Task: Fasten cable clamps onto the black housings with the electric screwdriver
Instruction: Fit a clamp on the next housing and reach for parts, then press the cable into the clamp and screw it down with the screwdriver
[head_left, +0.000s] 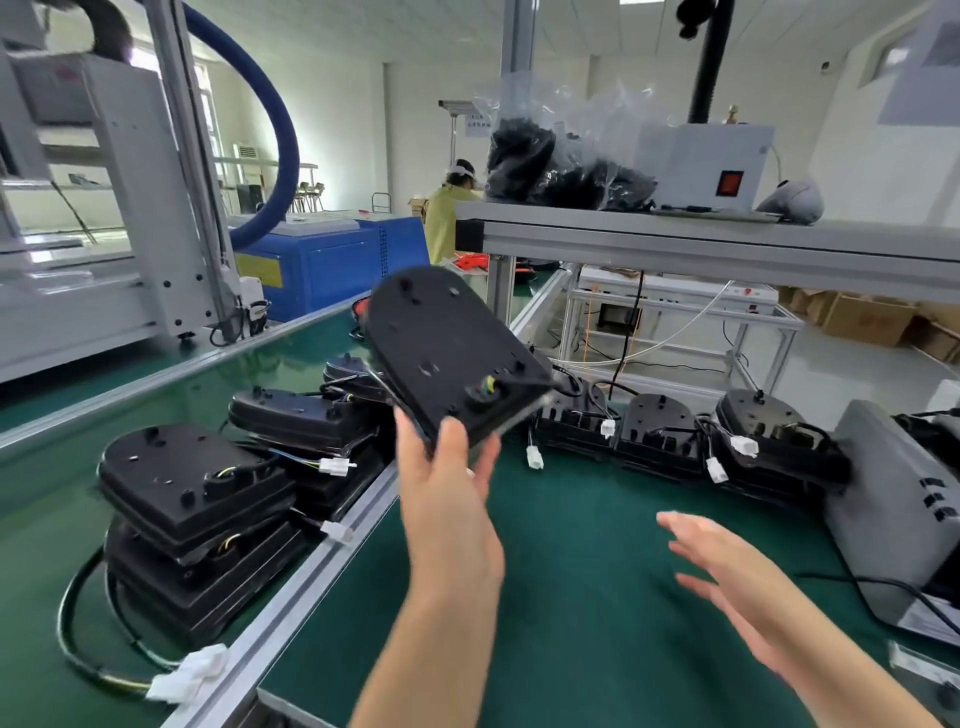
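My left hand (447, 483) grips the near edge of a flat black housing (447, 348) and holds it raised and tilted above the green mat (597, 597). A cable with coloured wires leaves the housing near my fingers. My right hand (727, 566) hovers above the mat with straight, spread fingers and holds nothing. More black housings (187, 478) with white connectors lie stacked on the conveyor belt at the left, and a row of housings (665, 431) stands at the back of the mat. No electric screwdriver or loose cable clamp is visible.
An aluminium rail (311, 566) separates the conveyor belt from the mat. A grey box (893, 509) sits at the right edge. An overhead shelf (727, 234) carries a bag of black parts and a white unit. Another person works far behind.
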